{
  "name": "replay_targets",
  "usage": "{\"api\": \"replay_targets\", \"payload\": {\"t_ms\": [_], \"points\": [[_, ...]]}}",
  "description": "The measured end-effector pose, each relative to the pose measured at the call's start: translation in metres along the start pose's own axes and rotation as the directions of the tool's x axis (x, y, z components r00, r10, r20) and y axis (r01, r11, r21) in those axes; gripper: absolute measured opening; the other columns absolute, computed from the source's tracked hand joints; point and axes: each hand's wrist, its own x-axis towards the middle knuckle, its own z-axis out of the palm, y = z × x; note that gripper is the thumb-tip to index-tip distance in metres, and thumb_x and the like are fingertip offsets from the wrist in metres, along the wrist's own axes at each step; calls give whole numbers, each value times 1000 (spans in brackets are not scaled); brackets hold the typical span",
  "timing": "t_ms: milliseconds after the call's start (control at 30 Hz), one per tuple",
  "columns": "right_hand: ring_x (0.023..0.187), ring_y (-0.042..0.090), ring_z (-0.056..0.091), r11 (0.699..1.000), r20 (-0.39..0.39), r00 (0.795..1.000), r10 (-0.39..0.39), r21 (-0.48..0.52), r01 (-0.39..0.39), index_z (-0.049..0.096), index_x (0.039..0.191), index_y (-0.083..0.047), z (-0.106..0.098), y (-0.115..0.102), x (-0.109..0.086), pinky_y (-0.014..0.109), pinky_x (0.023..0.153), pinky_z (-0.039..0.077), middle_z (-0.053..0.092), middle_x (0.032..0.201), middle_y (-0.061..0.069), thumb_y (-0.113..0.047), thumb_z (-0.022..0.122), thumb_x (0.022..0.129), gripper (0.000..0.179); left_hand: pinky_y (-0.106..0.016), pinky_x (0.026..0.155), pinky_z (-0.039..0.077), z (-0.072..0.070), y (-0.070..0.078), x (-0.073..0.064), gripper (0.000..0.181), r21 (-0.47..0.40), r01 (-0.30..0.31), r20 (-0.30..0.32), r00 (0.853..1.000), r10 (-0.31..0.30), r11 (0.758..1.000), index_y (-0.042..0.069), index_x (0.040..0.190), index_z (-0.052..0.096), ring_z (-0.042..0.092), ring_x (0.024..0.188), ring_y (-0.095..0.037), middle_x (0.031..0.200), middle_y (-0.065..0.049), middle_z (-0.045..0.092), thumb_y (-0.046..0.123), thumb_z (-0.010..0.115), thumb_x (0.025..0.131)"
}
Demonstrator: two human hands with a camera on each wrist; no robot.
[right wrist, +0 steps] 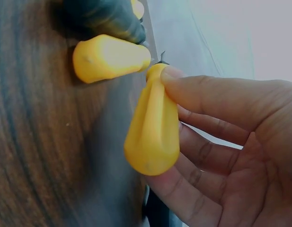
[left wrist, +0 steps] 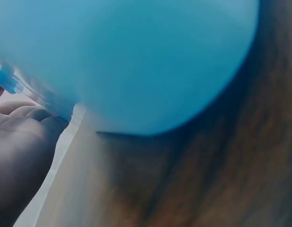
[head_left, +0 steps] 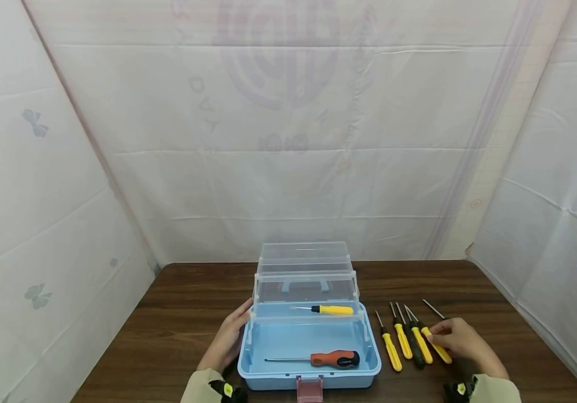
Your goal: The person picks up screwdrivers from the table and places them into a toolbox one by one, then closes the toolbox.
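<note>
My right hand (head_left: 465, 341) pinches the yellow handle of a screwdriver (right wrist: 153, 127) between thumb and fingers, at the right end of a row of screwdrivers. Its handle lies close above the wood in the right wrist view. Under that hand is another screwdriver, its shaft (head_left: 433, 308) showing and its handle mostly hidden. My left hand (head_left: 228, 336) rests against the left side of a light blue toolbox (head_left: 308, 338), fingers extended along the wall. Inside the toolbox lie an orange-and-black screwdriver (head_left: 336, 359) and, toward the back, a small yellow screwdriver (head_left: 335, 310).
Several yellow-handled screwdrivers (head_left: 391, 351) and a black-handled one (head_left: 414, 344) lie right of the toolbox. The clear lid (head_left: 303, 257) is raised at the back, and a pink latch (head_left: 310, 388) hangs in front. White sheeting (head_left: 288, 184) stands around the brown table (head_left: 192, 291).
</note>
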Motion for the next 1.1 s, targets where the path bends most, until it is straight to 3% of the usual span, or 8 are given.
{"api": "replay_targets", "payload": {"t_ms": [567,833,1100], "points": [[73,15,60,995,-24,995,-98,-30,97,69,101,4,-5,-20,-5,32,61,52,69,89,5,-16,69,86,25,-59,114,19,-3,6,0,59,96,-24,29,999,21,995,2,153,16,15,145,-44,159,-23,12,23,38,103],[70,16,59,988,-27,988,-152,-8,152,69,102,5,-9,-33,-6,31,59,51,70,88,6,-12,68,86,23,-58,114,22,-1,8,-1,57,72,-41,40,998,38,997,-1,152,15,17,144,-43,158,-25,14,17,37,103],[73,16,60,985,-31,986,-163,51,165,69,104,4,-8,-49,-5,30,60,52,70,89,7,-8,66,87,21,-58,113,24,1,8,-2,55,60,-37,1,999,37,998,-1,152,18,21,144,-43,158,-25,17,14,37,102]]}}
